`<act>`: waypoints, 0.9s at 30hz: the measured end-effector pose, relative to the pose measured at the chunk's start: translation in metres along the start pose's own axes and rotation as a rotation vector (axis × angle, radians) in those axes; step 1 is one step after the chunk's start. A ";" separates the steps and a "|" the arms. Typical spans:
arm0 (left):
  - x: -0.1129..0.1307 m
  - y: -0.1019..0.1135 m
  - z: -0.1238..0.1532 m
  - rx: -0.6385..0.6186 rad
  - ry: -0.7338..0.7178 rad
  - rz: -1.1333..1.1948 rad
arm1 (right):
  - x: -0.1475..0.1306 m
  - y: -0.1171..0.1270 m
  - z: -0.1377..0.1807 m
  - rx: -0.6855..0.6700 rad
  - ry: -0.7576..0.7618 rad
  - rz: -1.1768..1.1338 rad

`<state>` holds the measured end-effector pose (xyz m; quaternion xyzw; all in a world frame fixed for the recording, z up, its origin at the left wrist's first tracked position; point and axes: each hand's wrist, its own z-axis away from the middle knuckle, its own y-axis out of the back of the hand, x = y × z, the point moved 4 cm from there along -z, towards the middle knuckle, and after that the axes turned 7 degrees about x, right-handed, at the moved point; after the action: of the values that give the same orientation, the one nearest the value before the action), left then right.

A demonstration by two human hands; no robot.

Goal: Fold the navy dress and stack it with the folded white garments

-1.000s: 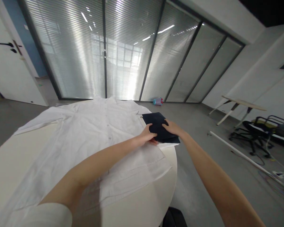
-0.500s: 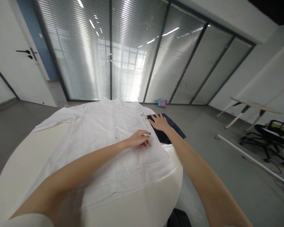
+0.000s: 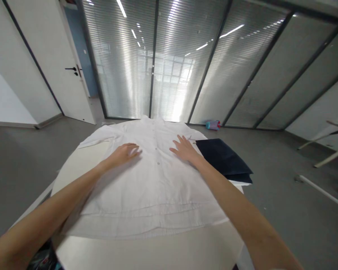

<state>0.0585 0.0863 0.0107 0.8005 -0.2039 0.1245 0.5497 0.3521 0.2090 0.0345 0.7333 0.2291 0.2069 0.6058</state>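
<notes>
A white button-up shirt (image 3: 157,183) lies spread out on a round white table (image 3: 146,251), its collar at the far edge and its hem towards me. Over the shirt's left side is my left hand (image 3: 125,153), fingers loosely stretched and holding nothing; whether it touches the cloth I cannot tell. My right hand (image 3: 185,149) rests with spread fingers on the right front, right of the button line. Beside the right sleeve, at the table's right edge, sits a dark navy folded cloth (image 3: 224,157), partly hidden by my right forearm.
A glass partition with blinds (image 3: 174,75) stands behind the table. On the floor near it lies a small blue and red striped object (image 3: 213,125). A white door (image 3: 56,67) stands ajar at left. A white pole (image 3: 323,193) and table legs (image 3: 331,153) are at right.
My right hand has left the navy cloth and moved left onto the shirt. My left hand has moved from the shirt's right part to its left side. The view has turned left.
</notes>
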 end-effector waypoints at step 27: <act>-0.034 -0.002 0.030 -0.169 0.027 -0.230 | -0.021 -0.056 -0.012 0.032 -0.005 -0.084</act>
<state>0.0290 0.0652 -0.0166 0.7677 -0.1133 0.0538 0.6284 0.3232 0.2146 -0.0195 0.7330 0.2614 0.1761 0.6028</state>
